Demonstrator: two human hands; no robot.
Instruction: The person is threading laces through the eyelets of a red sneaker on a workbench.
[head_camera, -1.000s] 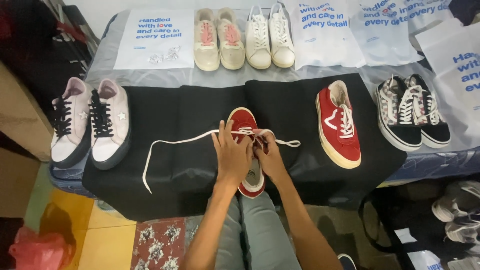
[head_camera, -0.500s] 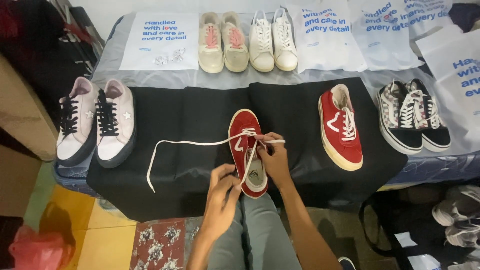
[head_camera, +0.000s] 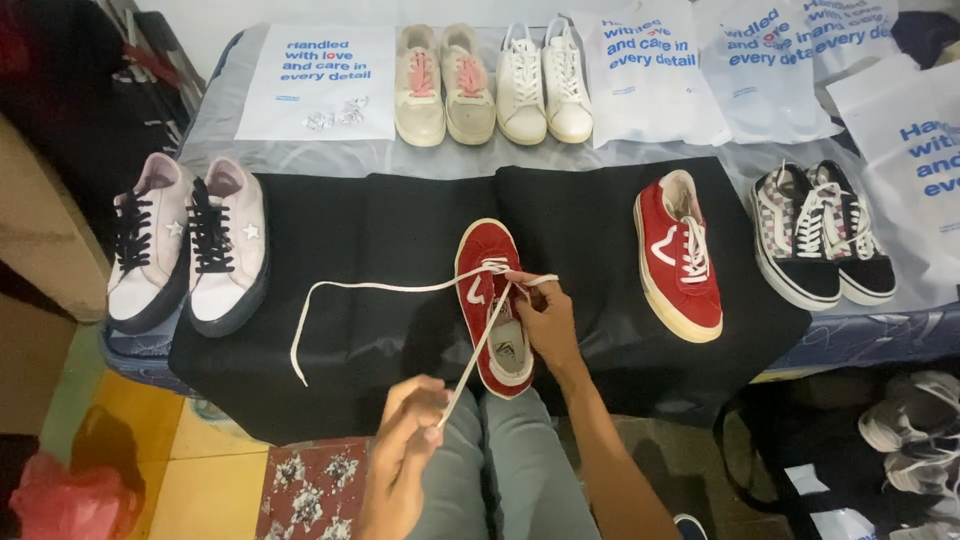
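Observation:
A red sneaker (head_camera: 487, 262) with a white sole lies on the black cloth (head_camera: 400, 220) in front of me, toe pointing away. A long white shoelace (head_camera: 372, 288) runs through its front eyelets; one end trails left across the cloth. My left hand (head_camera: 408, 440) pinches the other end, stretched taut toward my lap. My right hand (head_camera: 546, 318) rests on the sneaker's right side, fingertips holding the lace near the eyelets. The matching laced red sneaker (head_camera: 681, 255) stands to the right.
A pale pink pair with black laces (head_camera: 190, 240) sits at the cloth's left edge, a checkered black pair (head_camera: 820, 235) at the right. Beige (head_camera: 444, 85) and white (head_camera: 544, 82) pairs and white printed bags (head_camera: 318, 80) line the far side. More shoes (head_camera: 915, 430) lie on the floor.
My left hand has pulled back from the sneaker toward my lap, drawing the lace end tight. My right hand has stayed at the eyelets.

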